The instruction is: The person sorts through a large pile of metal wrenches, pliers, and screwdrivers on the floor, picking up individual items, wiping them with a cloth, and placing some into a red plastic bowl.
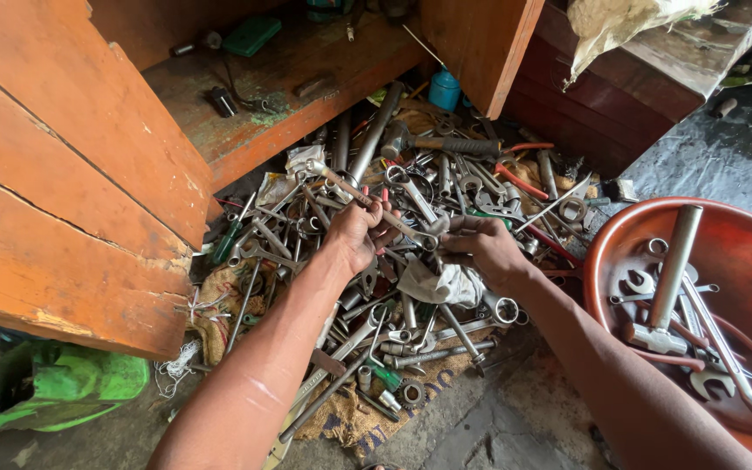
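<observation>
My left hand (356, 233) grips the middle of a long metal wrench (334, 178) that slants up to the left over a heap of tools. My right hand (479, 248) is closed around the wrench's other end (435, 231), close to a crumpled white rag (446, 285) lying just below both hands. The pile (411, 331) under my hands is made of several wrenches, spanners, sockets and rods spread on burlap sacking.
An orange-red basin (741, 252) at the right holds several wrenches and a hammer. A wooden shelf (245, 139) and slanted orange boards (71, 191) stand at the left and back. A hammer (433, 141) and a blue can (444, 90) lie behind the pile. Green plastic (54, 383) sits bottom left.
</observation>
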